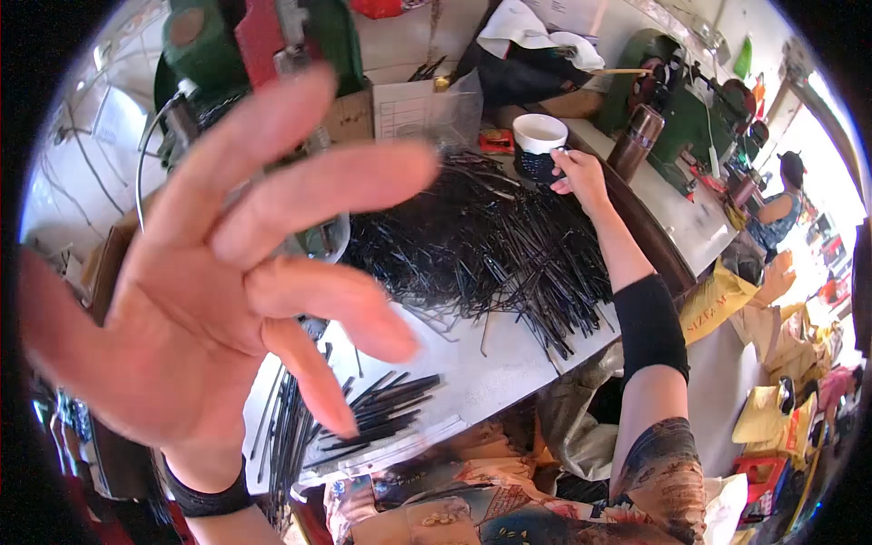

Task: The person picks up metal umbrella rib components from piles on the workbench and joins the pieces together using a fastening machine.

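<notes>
My left hand (195, 304) is raised close to the camera, palm showing and fingers spread, with nothing in it. It hides part of the bench behind. At the far side of the bench, my right hand (581, 180) grips a mug (540, 133) by its side. The mug is white at the top and black lower down, and stands upright. A large pile of thin black rods (472, 241) lies on the white bench (454, 377), just below the mug. A smaller bundle of black rods (386, 409) rests near the front edge.
A green machine (195, 41) with a red part stands behind my left hand. A brown bottle (636, 143) and another green machine (677, 127) are at the right. Farther right are yellow sacks (718, 300) and a seated person (781, 209).
</notes>
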Available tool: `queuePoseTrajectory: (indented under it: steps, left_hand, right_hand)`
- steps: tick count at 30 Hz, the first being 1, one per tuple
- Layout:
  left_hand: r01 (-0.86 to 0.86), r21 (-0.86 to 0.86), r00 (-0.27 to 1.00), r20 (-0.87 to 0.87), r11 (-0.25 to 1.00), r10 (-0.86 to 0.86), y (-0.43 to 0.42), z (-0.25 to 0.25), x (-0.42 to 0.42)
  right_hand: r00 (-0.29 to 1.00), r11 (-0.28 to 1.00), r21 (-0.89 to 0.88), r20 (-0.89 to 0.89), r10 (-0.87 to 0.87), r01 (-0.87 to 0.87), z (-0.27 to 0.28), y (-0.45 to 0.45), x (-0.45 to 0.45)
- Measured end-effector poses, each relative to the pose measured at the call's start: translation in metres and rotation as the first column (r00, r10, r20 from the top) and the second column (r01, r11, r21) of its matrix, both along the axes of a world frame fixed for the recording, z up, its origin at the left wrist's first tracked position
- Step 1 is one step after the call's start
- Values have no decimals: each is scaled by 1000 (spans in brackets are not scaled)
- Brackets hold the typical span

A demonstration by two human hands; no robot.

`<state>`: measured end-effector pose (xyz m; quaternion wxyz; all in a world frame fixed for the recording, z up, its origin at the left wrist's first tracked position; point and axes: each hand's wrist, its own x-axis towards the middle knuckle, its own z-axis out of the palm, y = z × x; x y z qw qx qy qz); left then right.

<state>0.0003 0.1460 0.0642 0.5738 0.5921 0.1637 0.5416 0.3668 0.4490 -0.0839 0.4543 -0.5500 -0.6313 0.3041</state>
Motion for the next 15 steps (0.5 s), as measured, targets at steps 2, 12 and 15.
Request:
queuePoseTrajectory:
  steps: [2,12,15]
  left_hand:
    - [-32,-56,999,-20,998,31,13,-17,-4]
    - [-267,-371,956,17,889,294,7,-81,-47]
    - [-297,-384,952,-51,875,301,5,-93,-56]
  right_hand:
    - [999,1000,-24,34,-17,18,-7,13,1]
    - [992,985,-144,-70,-102,91,-20,38,-10]
    - [987,986,-153,-130,-94,74,-28,48,-12]
